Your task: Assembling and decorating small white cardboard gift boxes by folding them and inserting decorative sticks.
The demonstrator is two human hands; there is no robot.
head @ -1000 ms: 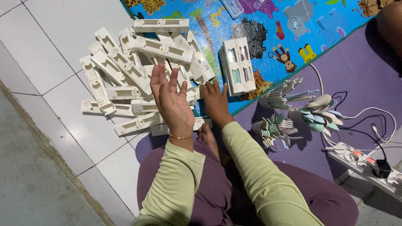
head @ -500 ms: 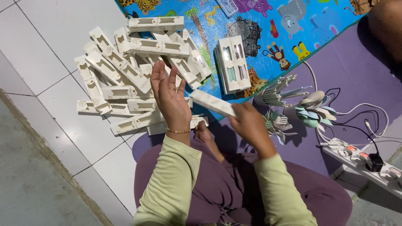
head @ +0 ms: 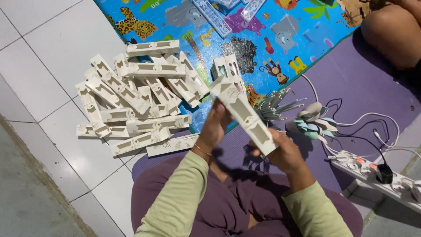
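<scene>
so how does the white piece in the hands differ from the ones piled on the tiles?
The held white piece is up off the floor, gripped by the left hand and right hand; the pile of white pieces lies loose on the tiled floor. The held piece is single and tilted diagonally; the pile's pieces overlap at mixed angles. Both are long white channel-like shapes with cut-outs.

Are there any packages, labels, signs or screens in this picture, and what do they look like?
No screens or signs show.
White casing: long, slotted, held between the left hand and right hand.
Pile of casings: same white pieces, heaped on the tiled floor.
Play mat: blue, printed with cartoon animals, beyond the pile.
Power strip: white, at right, with cables plugged in.
</scene>
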